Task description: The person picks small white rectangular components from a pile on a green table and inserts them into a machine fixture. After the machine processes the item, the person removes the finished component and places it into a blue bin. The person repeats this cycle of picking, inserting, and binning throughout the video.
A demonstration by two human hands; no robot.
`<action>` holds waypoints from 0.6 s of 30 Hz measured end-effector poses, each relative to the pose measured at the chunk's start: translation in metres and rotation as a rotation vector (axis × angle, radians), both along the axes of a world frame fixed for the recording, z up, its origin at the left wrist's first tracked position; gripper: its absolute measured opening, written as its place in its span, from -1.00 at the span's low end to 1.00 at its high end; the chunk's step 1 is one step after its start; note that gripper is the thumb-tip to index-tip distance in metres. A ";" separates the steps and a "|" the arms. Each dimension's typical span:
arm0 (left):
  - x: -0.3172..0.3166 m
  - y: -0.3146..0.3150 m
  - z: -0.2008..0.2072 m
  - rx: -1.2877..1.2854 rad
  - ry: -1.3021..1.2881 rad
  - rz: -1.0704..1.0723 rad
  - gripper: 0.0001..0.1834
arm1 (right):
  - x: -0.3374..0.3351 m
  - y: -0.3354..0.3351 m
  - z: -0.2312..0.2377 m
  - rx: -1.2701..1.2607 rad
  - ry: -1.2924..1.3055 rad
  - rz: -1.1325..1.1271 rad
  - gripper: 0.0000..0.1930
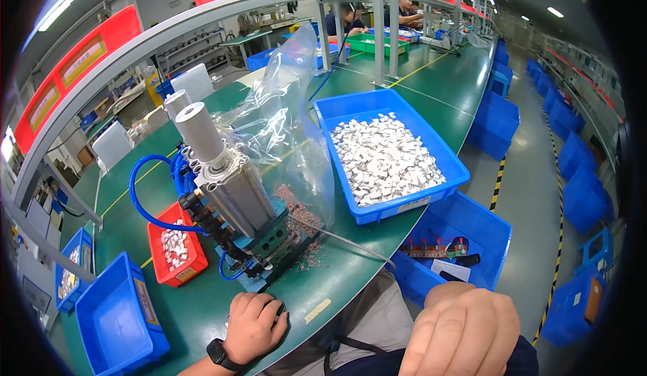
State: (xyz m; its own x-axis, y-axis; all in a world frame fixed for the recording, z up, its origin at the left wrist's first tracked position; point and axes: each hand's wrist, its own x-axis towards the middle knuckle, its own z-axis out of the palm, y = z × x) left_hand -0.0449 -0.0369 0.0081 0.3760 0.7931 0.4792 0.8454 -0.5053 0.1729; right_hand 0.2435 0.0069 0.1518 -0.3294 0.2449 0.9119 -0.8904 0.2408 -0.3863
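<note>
Our left hand (255, 325) rests on the green bench (195, 308) just in front of the pneumatic press (246, 197), back up, fingers bent; underside hidden, so we can't tell if it grips anything. Dark watch (221, 354) on that wrist. Our right hand (464, 332) is up close to the camera, off the bench edge, fingers folded into a loose fist (inside hidden, no call on contents). Blue air hoses (137, 197) loop off the left side of the press; reddish debris (303, 219) is scattered around its base on the right. Small white parts (384, 157) are heaped in the big blue tray (377, 212) right of the press; a smaller batch sits in the red tray (191, 274) to its left. We also have a second blue tray (111, 308) left of our left hand, a clear plastic bag (286, 93) behind the press, and a blue bin (472, 217) below the bench edge, right side.
</note>
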 end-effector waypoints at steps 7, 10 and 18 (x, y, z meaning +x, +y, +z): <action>-0.003 -0.005 -0.001 -0.014 0.013 0.023 -0.73 | -0.009 0.019 -0.003 0.139 0.028 0.046 -0.82; 0.001 0.000 0.000 -0.004 -0.003 -0.009 -0.73 | -0.003 0.032 -0.018 0.379 -0.356 -0.813 -0.85; 0.000 -0.002 -0.002 0.034 0.059 0.046 -0.74 | -0.025 0.139 -0.122 0.579 -0.919 -1.697 -0.68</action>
